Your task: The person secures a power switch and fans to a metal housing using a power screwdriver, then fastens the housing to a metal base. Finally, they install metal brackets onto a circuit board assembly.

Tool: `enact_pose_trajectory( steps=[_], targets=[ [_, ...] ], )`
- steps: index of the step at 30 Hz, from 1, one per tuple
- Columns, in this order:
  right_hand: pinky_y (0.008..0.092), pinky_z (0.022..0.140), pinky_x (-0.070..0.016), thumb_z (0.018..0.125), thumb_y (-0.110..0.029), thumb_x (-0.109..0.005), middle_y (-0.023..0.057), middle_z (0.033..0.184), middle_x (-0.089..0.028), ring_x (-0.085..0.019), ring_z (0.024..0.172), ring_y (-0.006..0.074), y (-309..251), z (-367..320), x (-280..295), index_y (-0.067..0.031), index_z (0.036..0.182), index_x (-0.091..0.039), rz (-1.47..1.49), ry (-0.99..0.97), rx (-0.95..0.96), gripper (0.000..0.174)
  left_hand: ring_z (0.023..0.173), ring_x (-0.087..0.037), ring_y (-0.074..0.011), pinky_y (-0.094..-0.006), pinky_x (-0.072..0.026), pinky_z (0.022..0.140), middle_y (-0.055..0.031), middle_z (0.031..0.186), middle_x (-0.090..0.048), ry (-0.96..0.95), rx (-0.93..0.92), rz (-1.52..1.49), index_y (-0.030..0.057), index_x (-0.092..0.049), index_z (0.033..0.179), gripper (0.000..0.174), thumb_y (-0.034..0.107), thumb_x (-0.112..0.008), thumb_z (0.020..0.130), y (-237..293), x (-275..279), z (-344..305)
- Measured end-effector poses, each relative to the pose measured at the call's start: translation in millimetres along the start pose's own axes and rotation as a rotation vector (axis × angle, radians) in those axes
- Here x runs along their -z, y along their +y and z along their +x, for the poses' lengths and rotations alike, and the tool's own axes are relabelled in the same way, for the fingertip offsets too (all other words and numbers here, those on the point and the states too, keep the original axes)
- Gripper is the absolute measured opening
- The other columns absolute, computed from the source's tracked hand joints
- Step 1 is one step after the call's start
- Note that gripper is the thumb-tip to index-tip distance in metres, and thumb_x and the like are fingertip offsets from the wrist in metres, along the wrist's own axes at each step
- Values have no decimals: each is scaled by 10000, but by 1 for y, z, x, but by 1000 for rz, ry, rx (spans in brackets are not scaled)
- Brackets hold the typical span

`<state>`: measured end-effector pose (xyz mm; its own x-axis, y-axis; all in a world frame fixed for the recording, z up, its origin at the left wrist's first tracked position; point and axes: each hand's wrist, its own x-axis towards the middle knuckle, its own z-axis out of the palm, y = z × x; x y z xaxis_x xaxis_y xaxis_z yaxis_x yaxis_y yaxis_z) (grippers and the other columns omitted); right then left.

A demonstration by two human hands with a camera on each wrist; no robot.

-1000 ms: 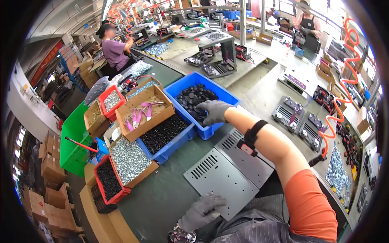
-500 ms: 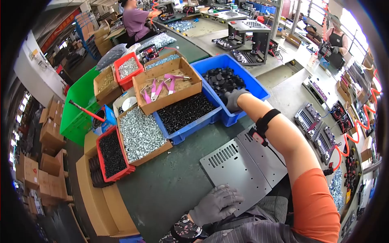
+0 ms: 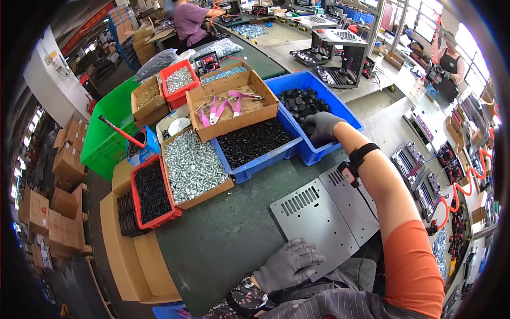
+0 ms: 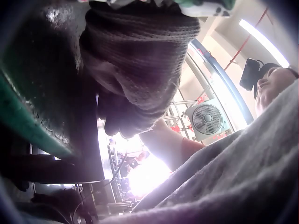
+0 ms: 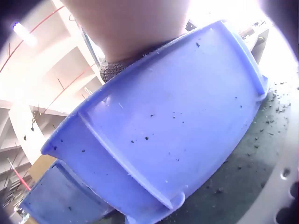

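In the head view my gloved right hand (image 3: 321, 128) reaches over the near edge of a blue bin (image 3: 344, 112) of round black caps (image 3: 300, 102). Its fingertips are lost among the caps, so I cannot tell whether it grips any. The bin's outer wall (image 5: 173, 112) fills the right wrist view and hides most of that hand. My gloved left hand (image 3: 289, 265) lies with relaxed fingers over the near left edge of a grey, slotted sheet-metal panel (image 3: 319, 228). Seen from below in the left wrist view, the same hand (image 4: 135, 70) shows mostly its knitted cuff and darkened fingers.
Left of the bin stand a blue tray of small black parts (image 3: 255, 142), a cardboard box with pink-handled tools (image 3: 228, 106), a box of silver screws (image 3: 194, 165) and a red tray of black screws (image 3: 150, 191). An orange coiled hose (image 3: 467, 186) hangs at the right.
The head view has shifted, so the bench appears further right and higher. My right hand has moved lower into the bin's near corner. My left hand stays at the panel's edge.
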<state>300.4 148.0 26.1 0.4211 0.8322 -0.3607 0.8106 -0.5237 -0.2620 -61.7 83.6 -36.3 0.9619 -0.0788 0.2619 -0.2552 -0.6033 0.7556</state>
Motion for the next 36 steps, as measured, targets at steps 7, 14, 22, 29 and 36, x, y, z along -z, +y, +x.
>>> enact_pose_trajectory(
  steps=[7,14,22,29,36],
  targets=[
    [344,816,-492,635,-215,-704,116,958,-658,-620,911,266,7,-3,8,-84,1066,-623,155,15,-2,458,1147,-525,-202,-413,-321,1045,-40,1142,-601,-2,-3,-24,169,-603,1146,297,230,-585,857,-1,1,1],
    [313,650,-490,636,-207,-714,50,777,-635,-586,723,166,24,1,7,-71,903,-669,528,284,115,303,1113,-549,-223,-415,-347,1023,-47,1097,-621,16,-14,-63,144,-626,1104,278,237,-598,843,-2,5,3],
    [249,624,-460,690,-104,-704,1,793,-597,-534,707,95,-20,-94,1,-37,944,-631,599,199,354,272,1081,-573,-264,-439,-367,1018,-90,1067,-639,3,-14,-61,128,-638,1064,273,235,-617,814,1,12,7],
    [335,630,-490,689,-110,-663,71,833,-589,-595,699,185,-28,-176,-74,-85,916,-629,263,174,522,230,1051,-568,-331,-407,-380,997,-138,1072,-609,256,169,-9,48,-597,1111,394,145,-667,736,12,14,10],
    [455,816,-467,654,-420,-711,161,1185,-484,-530,1008,357,6,-196,-111,-185,1282,-441,18,342,694,724,1218,-422,-349,-416,-324,1045,-202,1298,-434,132,202,396,59,-318,1370,901,296,-784,637,-11,36,67]
  ],
)
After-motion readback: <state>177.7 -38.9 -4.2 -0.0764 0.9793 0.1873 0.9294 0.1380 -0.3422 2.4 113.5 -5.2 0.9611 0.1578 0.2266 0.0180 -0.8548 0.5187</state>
